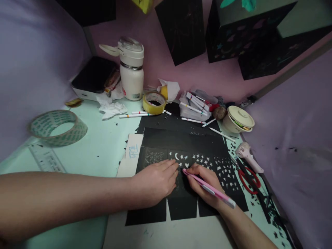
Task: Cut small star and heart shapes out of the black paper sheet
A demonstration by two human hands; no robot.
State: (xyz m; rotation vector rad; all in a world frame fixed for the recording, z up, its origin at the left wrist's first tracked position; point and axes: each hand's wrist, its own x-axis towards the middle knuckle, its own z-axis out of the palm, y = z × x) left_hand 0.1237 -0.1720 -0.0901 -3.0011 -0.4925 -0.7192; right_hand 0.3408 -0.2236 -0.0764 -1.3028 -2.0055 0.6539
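A sheet of black card [155,136] lies in front of me, with small stars, a crescent moon, a heart and angular shapes cut through it. My left hand [158,181] rests flat on its left middle part, fingers stretched out. In my right hand [206,183] is a slim pink pen-shaped tool [211,190], pinched close to its front end. That end points at the card beside the heart cutout, near my left fingertips. I cannot see its tip clearly, so its exact kind is uncertain. Slits divide the card's near edge into flaps.
Red-handled scissors [242,181] and a white-and-pink gadget [249,155] lie at right among black scraps. Behind are a lidded tub [237,119], white markers [193,120], yellow tape [154,109] and a white bottle [132,77]. A wide tape roll [77,133] sits left. Black boxes [181,33] hang above.
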